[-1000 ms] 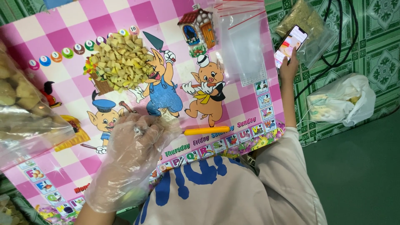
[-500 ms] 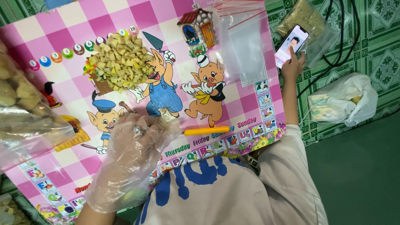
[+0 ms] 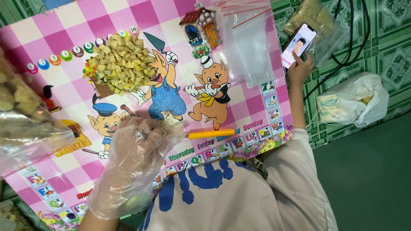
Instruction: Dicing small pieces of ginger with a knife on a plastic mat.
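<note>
There was one phone [image 3: 299, 45], one orange knife [image 3: 211, 134], one heap of cut pieces [image 3: 121, 64] — and one white plastic bag [image 3: 353, 104], one gloved hand [image 3: 137, 162].

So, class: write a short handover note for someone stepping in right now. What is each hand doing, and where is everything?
Left hand: in a clear plastic glove, resting on the pink cartoon table, holding nothing visible.
Right hand: bare, holding a phone up off the table edge.
Pile of chopped yellow pieces sits loose on the table, unbagged.
Empty zip bags lie at the far right; orange stick near you.
</note>
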